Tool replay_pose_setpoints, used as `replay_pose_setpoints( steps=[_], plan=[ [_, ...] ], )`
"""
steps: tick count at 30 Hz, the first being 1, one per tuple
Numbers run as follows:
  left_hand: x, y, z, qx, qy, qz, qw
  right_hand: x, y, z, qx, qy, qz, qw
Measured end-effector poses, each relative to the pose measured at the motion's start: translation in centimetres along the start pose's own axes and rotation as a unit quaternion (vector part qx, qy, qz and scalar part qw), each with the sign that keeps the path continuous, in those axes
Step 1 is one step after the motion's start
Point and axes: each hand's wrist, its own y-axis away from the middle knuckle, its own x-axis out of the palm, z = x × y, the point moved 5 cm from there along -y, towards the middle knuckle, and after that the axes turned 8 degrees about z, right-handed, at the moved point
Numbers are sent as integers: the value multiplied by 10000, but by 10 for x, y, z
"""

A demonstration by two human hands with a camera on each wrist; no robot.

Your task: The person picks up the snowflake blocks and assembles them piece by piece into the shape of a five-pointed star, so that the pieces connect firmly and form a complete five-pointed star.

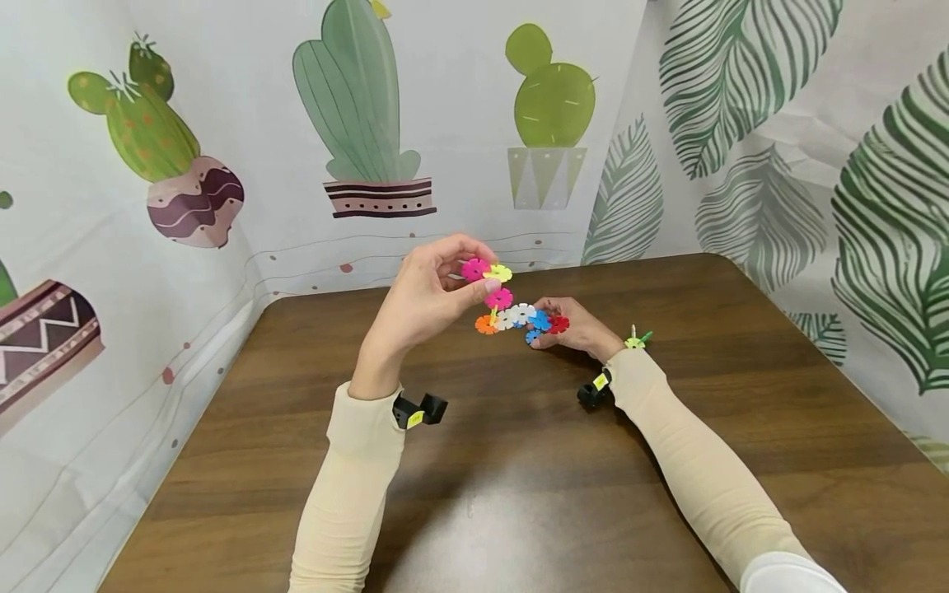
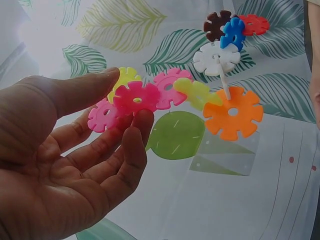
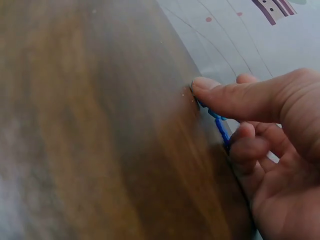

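A chain of notched, flower-shaped plastic discs point(image 1: 522, 314) stretches between my two hands above the table. With thumb and fingers, my left hand point(image 1: 430, 288) pinches its upper end, where pink discs point(image 2: 136, 97) and a yellow disc point(image 1: 500, 273) are joined. From there the chain runs through an orange disc point(image 2: 233, 113) and white discs point(image 2: 216, 58) to blue and red ones. At the lower end my right hand point(image 1: 582, 328) holds the blue disc point(image 1: 533, 336) beside a red disc point(image 1: 558, 324). In the right wrist view, thumb and fingers grip a blue piece point(image 3: 222, 132), mostly hidden.
Just beyond the right wrist, a small yellow, white and green disc piece point(image 1: 635, 342) shows on the brown wooden table point(image 1: 489, 461). A white cloth point(image 1: 460, 99) printed with cacti and leaves hangs behind and beside the table. Each wrist wears a black camera mount point(image 1: 418, 411).
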Motion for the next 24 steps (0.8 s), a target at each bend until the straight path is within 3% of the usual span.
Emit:
replay_pose_setpoints(
  steps=[12, 17, 24],
  plan=[
    [-2, 3, 1, -4, -32, -40, 10000, -6, -1, 0, -12, -145, -235, 9996],
    [-4, 4, 1, -33, -51, -58, 10000, -16, 1, 14, -279, -587, -575, 9962],
    [-5, 3, 0, 18, -43, -67, 10000, -33, 11, 48, -566, -646, -899, 9922]
  ],
)
